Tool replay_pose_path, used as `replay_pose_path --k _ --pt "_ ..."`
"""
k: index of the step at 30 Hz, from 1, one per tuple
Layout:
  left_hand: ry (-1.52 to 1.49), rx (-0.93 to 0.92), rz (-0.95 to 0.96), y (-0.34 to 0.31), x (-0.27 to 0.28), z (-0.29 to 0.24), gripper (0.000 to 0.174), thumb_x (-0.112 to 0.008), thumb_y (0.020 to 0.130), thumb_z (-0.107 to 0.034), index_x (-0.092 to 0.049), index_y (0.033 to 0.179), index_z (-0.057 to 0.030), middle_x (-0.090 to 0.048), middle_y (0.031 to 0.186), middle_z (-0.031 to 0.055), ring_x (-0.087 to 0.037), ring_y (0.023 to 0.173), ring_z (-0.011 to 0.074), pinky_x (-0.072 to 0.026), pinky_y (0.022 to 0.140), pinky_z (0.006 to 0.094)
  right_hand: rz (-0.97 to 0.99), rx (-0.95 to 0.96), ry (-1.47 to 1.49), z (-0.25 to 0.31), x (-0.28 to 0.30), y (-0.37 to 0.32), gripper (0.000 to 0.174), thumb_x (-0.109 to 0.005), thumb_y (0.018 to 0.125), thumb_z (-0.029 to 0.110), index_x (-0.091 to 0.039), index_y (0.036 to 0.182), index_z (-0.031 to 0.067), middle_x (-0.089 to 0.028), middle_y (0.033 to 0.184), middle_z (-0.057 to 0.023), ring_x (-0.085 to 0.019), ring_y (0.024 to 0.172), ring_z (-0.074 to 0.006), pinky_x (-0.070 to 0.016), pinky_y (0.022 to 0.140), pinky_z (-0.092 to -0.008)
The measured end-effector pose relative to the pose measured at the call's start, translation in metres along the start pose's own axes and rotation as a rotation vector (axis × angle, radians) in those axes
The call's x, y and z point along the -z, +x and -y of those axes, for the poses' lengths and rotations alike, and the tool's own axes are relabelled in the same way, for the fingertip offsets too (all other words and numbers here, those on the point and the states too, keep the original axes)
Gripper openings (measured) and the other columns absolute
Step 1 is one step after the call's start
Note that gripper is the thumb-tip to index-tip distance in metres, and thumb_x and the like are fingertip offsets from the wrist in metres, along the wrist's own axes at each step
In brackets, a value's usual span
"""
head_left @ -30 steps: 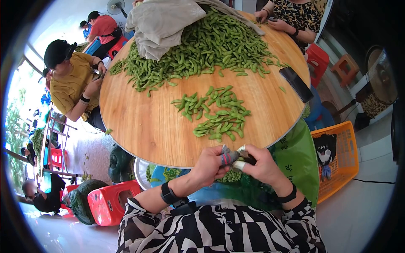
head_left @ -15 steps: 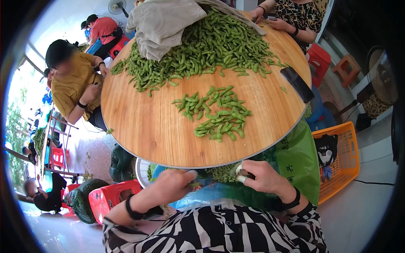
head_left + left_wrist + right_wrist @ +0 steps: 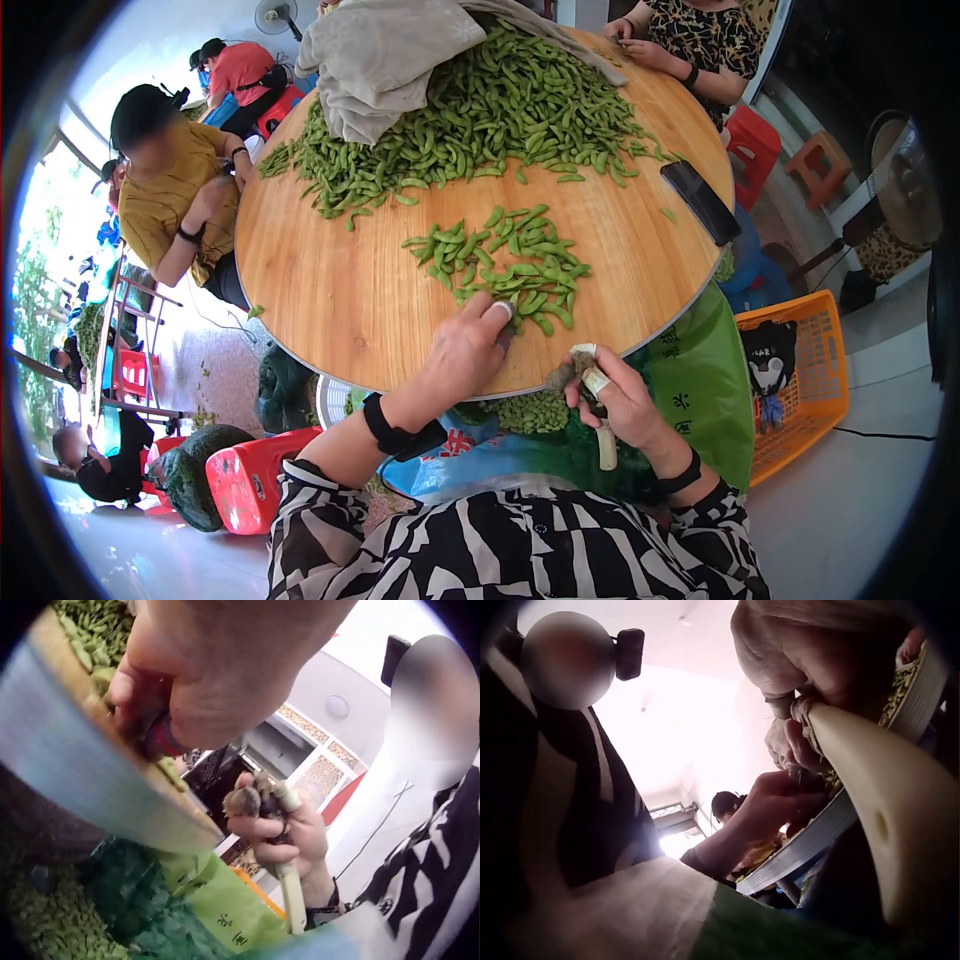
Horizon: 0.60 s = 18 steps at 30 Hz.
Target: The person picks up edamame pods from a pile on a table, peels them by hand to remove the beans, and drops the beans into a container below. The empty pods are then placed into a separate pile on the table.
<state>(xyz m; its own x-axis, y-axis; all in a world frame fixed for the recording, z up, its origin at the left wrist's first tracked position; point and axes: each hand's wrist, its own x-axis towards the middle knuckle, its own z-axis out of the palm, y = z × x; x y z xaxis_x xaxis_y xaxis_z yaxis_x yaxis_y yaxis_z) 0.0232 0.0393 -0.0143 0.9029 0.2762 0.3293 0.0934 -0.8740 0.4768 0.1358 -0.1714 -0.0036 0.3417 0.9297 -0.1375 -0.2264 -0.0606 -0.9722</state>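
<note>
My left hand [image 3: 462,345] is over the table's near edge, its fingers down at a small group of green bean pods [image 3: 530,265]. White wrapping shows on one digit. In the left wrist view the fingers bend under the palm, and their tips are hidden, so I cannot tell whether they pinch a pod. Beyond the table's edge, my right hand [image 3: 625,400] grips a tool with a pale handle [image 3: 607,447], its end pointing down. The handle fills the right side of the right wrist view and has a small hole. Wrappings cover some right fingers.
A large heap of pods [image 3: 520,110], partly under a grey cloth [image 3: 375,70], covers the far side of the round wooden table [image 3: 330,310]. A phone [image 3: 700,203] lies at right. Shelled beans [image 3: 530,412] are below the near edge. An orange crate [image 3: 815,390] stands at right.
The hands were together at the table's edge, then drew apart and lower. Now my left hand has reached forward to the pods, and my right has risen slightly with the tool's handle showing.
</note>
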Motion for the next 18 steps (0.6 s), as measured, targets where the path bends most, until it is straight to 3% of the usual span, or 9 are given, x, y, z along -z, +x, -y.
replay_pose_path --k 4,6,7,9,12,15,18 --pt "-0.040 -0.104 -0.126 0.004 0.008 0.000 0.019 -0.063 0.081 -0.004 -0.059 0.099 -0.0010 -0.058 0.087 0.0121 -0.059 0.071 0.0287 -0.0476 0.060 0.0361 -0.024 0.031 -0.002 0.002 -0.009 0.005 0.034 -0.036 0.097 0.021 -0.043 0.123 0.0007 -0.056 0.076 -0.0084 -0.046 0.052 -0.0087 -0.0382 0.047 -0.0207" --pt "-0.492 0.377 0.174 -0.001 0.026 -0.022 0.016 -0.062 0.085 -0.007 -0.060 0.101 -0.0013 -0.059 0.081 0.0048 -0.056 0.066 0.0148 -0.0446 0.057 0.0273 0.001 0.026 -0.040 0.005 -0.010 0.009 0.039 -0.037 0.098 0.022 -0.041 0.130 0.0010 -0.056 0.071 -0.0077 -0.046 0.050 -0.0086 -0.0383 0.046 -0.0203" --pt "-0.492 0.376 0.177 -0.003 0.027 -0.028 0.016 -0.062 0.085 -0.007 -0.060 0.101 -0.0013 -0.059 0.081 0.0048 -0.056 0.066 0.0148 -0.0446 0.057 0.0273 -0.001 0.026 -0.039 0.007 -0.011 0.010 0.039 -0.037 0.098 0.022 -0.041 0.130 0.0010 -0.056 0.071 -0.0077 -0.046 0.050 -0.0086 -0.0383 0.046 -0.0203" --pt "-1.019 0.467 0.197 -0.007 0.024 -0.038 0.017 -0.060 0.090 -0.010 -0.061 0.104 -0.0011 -0.058 0.073 0.0015 -0.049 0.061 0.0068 -0.0397 0.054 0.0223 -0.013 0.035 -0.008 0.010 -0.013 0.013 0.042 -0.036 0.099 0.019 -0.036 0.138 0.0031 -0.053 0.066 -0.0037 -0.044 0.050 -0.0069 -0.0363 0.047 -0.0193" --pt "-1.192 0.527 0.288 -0.013 0.021 -0.040 0.016 -0.058 0.091 -0.009 -0.061 0.104 -0.0005 -0.057 0.070 0.0024 -0.047 0.055 0.0066 -0.0369 0.050 0.0208 0.031 0.016 0.066 0.007 -0.016 0.012 0.044 -0.036 0.099 0.017 -0.033 0.141 0.0037 -0.052 0.064 -0.0035 -0.043 0.050 -0.0070 -0.0361 0.047 -0.0194" --pt "-1.247 0.639 0.254 -0.012 0.018 -0.040 0.017 -0.057 0.091 -0.008 -0.060 0.106 0.0006 -0.056 0.067 0.0029 -0.046 0.052 0.0068 -0.0352 0.048 0.0209 0.083 0.023 0.142 0.006 -0.014 0.012 0.045 -0.036 0.099 0.015 -0.033 0.142 0.0037 -0.051 0.064 -0.0032 -0.042 0.049 -0.0069 -0.0357 0.046 -0.0197" --pt "-1.261 0.587 0.214 -0.014 0.018 -0.039 0.017 -0.058 0.090 -0.007 -0.060 0.106 -0.0004 -0.057 0.068 0.0021 -0.047 0.053 0.0068 -0.0357 0.049 0.0210 0.097 0.032 0.168 0.008 -0.019 0.008 0.045 -0.036 0.099 0.013 -0.033 0.142 0.0036 -0.051 0.063 -0.0029 -0.042 0.048 -0.0069 -0.0356 0.045 -0.0197"
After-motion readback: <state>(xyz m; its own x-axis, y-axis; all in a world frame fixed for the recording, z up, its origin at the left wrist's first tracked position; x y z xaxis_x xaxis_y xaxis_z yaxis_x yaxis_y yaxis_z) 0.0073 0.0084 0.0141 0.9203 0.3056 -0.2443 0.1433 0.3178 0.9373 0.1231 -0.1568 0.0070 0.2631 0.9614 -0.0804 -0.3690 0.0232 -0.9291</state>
